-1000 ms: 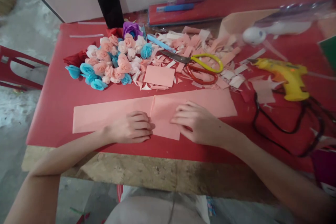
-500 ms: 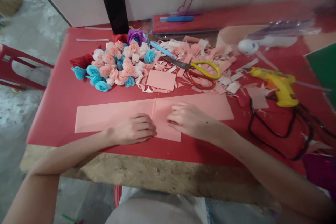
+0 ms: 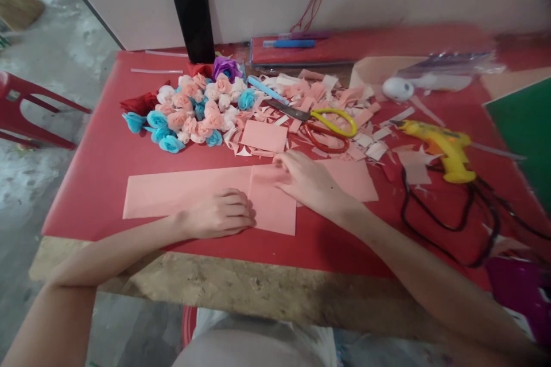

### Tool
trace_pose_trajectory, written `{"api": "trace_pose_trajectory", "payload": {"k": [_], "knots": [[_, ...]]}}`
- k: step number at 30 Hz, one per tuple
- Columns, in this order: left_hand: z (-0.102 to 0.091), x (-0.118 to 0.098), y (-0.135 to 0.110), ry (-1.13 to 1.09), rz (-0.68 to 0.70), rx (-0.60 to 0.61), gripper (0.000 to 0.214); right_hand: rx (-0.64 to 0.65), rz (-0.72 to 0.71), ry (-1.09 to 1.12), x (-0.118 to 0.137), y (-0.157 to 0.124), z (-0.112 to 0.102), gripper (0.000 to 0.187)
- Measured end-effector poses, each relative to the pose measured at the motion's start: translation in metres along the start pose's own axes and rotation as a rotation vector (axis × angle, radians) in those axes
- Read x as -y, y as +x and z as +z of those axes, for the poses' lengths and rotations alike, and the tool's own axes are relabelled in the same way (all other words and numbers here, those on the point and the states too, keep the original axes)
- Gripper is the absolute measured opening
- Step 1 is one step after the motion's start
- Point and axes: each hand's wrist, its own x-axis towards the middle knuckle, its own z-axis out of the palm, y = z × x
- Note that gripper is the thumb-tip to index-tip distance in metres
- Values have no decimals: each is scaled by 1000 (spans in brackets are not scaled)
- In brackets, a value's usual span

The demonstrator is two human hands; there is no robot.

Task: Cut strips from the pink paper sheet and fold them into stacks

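Observation:
A long pink paper strip (image 3: pixel 155 195) lies across the red table top, with a folded pink section (image 3: pixel 275 215) overlapping its middle. My left hand (image 3: pixel 226 213) rests on the strip, its fingers curled together and pressed against the paper at the left edge of the fold. My right hand (image 3: pixel 307 180) is over the upper right of the folded section. Its thumb and fingers are apart, with nothing gripped between them. Just beyond the right fingers is a small pink paper rectangle (image 3: pixel 264 136).
Paper roses (image 3: pixel 189 109) in several colours cluster at back left, beside paper scraps (image 3: pixel 344 94). Scissors (image 3: pixel 329 120) with yellow and red handles lie on the scraps. A yellow glue gun (image 3: pixel 451 149) and its black cord (image 3: pixel 407 206) are at right. A phone (image 3: pixel 192 11) leans against the wall.
My right hand has moved up along the folded section, and its fingers have spread from the thumb. My left hand stays on the paper. The view has shifted slightly.

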Motion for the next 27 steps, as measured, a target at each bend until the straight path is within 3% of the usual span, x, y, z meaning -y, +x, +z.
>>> {"api": "trace_pose_trajectory", "payload": {"k": [3, 10, 14, 17, 20, 21, 23, 25, 27], "knots": [[0, 0, -1, -14, -4, 1, 18, 52, 9, 58, -2, 13, -5, 28], [3, 0, 1, -63, 2, -19, 15, 241, 24, 168, -2, 30, -12, 11], [-2, 0, -1, -98, -32, -60, 14, 271, -26, 245, 1, 25, -29, 19], [-15, 7, -2, -174, -276, -303, 30, 163, -36, 407, -1, 17, -45, 19], [-27, 15, 4, -449, -489, -625, 57, -67, -4, 601, -2, 9, -55, 16], [-29, 16, 9, -570, -502, -660, 63, -135, 12, 673, -1, 6, -57, 18], [-32, 15, 20, -752, -514, -597, 68, -236, 50, 787, 1, 0, -58, 21], [-34, 10, 34, -804, -562, -526, 66, -308, 84, 848, 3, -6, -57, 23], [-37, 4, 47, -793, -605, -536, 56, -364, 107, 882, 4, -11, -56, 25]]}}
